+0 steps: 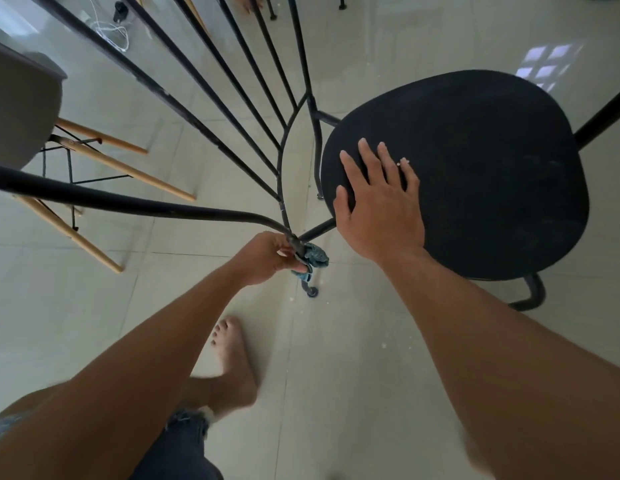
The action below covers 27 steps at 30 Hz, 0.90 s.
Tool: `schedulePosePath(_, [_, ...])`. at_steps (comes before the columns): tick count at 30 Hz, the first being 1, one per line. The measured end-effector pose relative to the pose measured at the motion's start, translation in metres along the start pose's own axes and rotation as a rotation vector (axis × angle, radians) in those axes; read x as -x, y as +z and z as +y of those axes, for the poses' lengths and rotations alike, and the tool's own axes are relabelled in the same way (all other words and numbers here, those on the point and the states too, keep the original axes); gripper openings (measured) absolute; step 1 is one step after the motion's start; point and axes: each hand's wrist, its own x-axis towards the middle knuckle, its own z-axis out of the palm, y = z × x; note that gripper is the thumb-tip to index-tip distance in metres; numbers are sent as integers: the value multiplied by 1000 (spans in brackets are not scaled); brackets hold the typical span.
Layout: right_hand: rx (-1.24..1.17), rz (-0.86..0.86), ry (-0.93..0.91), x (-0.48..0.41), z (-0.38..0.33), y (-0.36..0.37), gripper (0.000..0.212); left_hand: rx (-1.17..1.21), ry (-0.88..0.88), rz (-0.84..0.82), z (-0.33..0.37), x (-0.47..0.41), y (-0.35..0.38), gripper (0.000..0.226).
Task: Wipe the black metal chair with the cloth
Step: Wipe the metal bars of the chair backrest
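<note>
The black metal chair [474, 168] stands in front of me, its round seat at the right and its barred backrest fanning up to the left. My left hand [267, 258] grips a teal cloth [313, 259] wrapped around the lower end of the backrest's outer tube, just above the rear leg. My right hand [381, 206] lies flat on the near left edge of the seat, fingers spread, holding nothing.
A grey shell chair with wooden legs [94, 174] stands at the left. A glass-topped table with a white cable [111, 32] sits behind the backrest. My bare foot [232, 355] is on the pale tiled floor below the chair.
</note>
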Motion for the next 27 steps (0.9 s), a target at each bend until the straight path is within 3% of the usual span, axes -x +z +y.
schedulePosePath(5, [10, 6, -1, -1, 0, 2, 65, -77, -50, 22, -25, -12, 38, 32])
schedulePosePath(18, [0, 18, 20, -6, 5, 12, 67, 162, -522, 193, -78, -52, 154, 41])
schedulePosePath(21, [1, 23, 15, -5, 5, 13, 67, 470, -704, 298, -87, -64, 178, 30])
schedulePosePath(24, [3, 19, 13, -5, 5, 12, 67, 925, -803, 335, -102, -72, 193, 41])
schedulePosePath(27, [5, 14, 9, -5, 4, 11, 67, 1031, -767, 387, -106, -68, 196, 40])
